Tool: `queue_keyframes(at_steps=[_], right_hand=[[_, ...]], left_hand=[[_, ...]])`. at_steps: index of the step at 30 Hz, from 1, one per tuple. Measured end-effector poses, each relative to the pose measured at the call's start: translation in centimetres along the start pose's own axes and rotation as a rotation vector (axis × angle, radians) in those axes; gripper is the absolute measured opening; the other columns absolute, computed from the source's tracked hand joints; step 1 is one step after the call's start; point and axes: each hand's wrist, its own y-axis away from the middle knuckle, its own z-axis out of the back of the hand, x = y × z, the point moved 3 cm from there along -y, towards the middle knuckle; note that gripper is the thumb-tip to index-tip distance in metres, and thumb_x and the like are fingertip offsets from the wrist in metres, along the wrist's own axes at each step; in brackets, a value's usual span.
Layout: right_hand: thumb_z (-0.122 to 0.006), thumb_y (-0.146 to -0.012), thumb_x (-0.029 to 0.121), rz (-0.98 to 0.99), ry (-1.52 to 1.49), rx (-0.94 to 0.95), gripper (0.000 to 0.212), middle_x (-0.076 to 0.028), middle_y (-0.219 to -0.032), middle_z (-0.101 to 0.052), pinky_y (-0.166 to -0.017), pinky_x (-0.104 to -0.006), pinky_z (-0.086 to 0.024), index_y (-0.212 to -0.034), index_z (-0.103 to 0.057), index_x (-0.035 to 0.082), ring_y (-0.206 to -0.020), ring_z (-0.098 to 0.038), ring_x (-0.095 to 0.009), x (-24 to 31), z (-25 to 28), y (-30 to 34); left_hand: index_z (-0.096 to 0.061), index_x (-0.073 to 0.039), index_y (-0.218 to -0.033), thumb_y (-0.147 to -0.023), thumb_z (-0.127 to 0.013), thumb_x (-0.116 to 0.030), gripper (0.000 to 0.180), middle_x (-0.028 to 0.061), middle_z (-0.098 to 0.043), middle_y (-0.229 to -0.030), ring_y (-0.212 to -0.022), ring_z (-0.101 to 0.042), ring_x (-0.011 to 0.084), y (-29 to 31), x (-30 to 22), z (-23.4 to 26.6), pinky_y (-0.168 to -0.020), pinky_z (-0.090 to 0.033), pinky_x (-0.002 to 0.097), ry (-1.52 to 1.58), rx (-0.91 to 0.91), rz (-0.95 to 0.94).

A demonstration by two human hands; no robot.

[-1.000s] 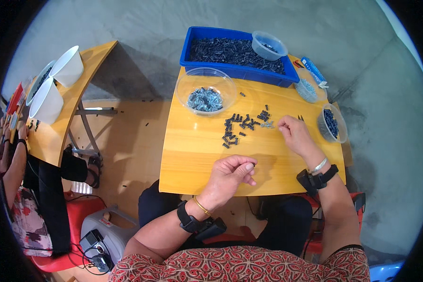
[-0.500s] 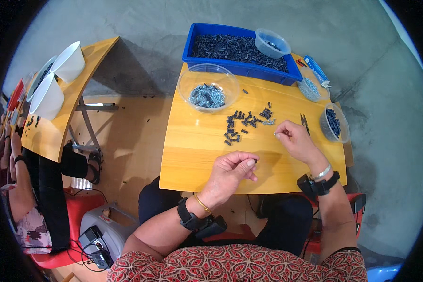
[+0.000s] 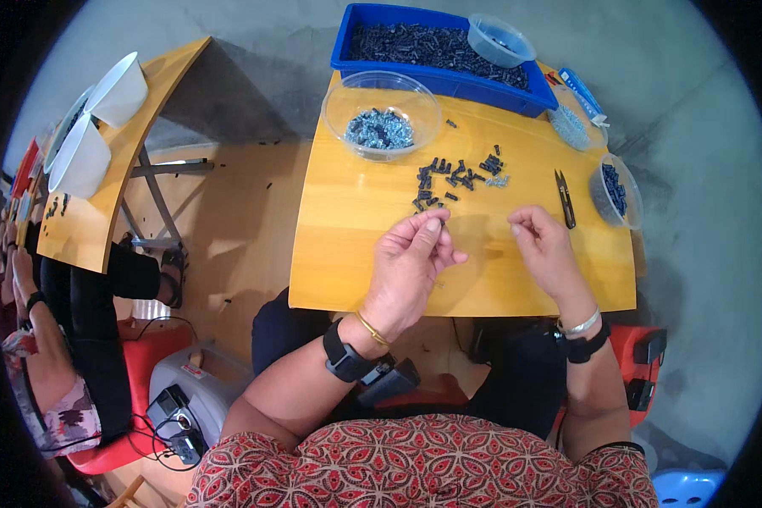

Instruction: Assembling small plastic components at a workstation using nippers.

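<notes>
My left hand (image 3: pixel 408 261) is held over the wooden table (image 3: pixel 356 279). Its thumb and forefinger pinch a small black part (image 3: pixel 441 223), mostly covered by the fingers. To the right, my right hand (image 3: pixel 549 250) hovers with thumb and forefinger together; whatever lies between them is too small to make out. Just beyond both hands lie several loose black cylindrical parts (image 3: pixel 460 175). Beside them sits a little heap of small silvery pieces (image 3: pixel 498 181). Black thread snips (image 3: pixel 565 200) lie beyond my right hand.
At the back stands a blue tray (image 3: pixel 432 80) full of black parts, a clear tub (image 3: pixel 501 41) resting on it. A clear bowl (image 3: pixel 383 152) holds shiny pieces; smaller tubs (image 3: pixel 570 127) (image 3: pixel 620 190) line the right edge. Another person's arm (image 3: pixel 46 339) shows by the left table (image 3: pixel 76 237).
My left hand has moved away from me, toward the loose black parts, still pinching its piece. My right hand has shifted slightly right. The whole view has tilted, so the table appears higher.
</notes>
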Motion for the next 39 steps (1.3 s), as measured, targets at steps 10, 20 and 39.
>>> queue_keyframes(at_steps=[10,20,39], right_hand=[[-0.061,-0.073,0.007,0.307,0.093,0.075,0.016,-0.011,-0.073,-0.052,-0.064,-0.0385,-0.041,-0.086,-0.051,0.004,-0.069,-0.051,-0.029,6.4,-3.4,5.4],[-0.065,-0.068,0.016,0.454,0.305,0.135,0.02,-0.007,-0.075,-0.049,-0.067,-0.0382,-0.033,-0.081,-0.051,0.008,-0.075,-0.046,-0.026,8.5,-9.5,5.5],[-0.057,-0.073,0.002,0.278,0.08,0.002,0.02,-0.011,-0.074,-0.053,-0.066,-0.0384,-0.04,-0.092,-0.052,0.004,-0.07,-0.051,-0.027,7.0,-7.9,1.4]], left_hand=[[-0.049,0.001,-0.105,-0.089,-0.046,-0.014,0.021,0.0014,-0.047,-0.071,-0.063,-0.042,0.0113,-0.4,-1.8,1.1,-0.063,-0.04,0.0261,0.266,0.052,-0.063],[-0.046,0.001,-0.105,-0.09,-0.046,-0.013,0.021,0.0024,-0.045,-0.073,-0.064,-0.041,0.0119,-1.2,-3.5,1.9,-0.066,-0.04,0.0263,0.372,0.045,-0.074],[-0.047,0.0,-0.1,-0.089,-0.045,-0.009,0.015,0.0037,-0.043,-0.071,-0.062,-0.038,0.0131,-1.8,-7.0,3.5,-0.063,-0.039,0.0256,0.682,0.089,-0.168]])
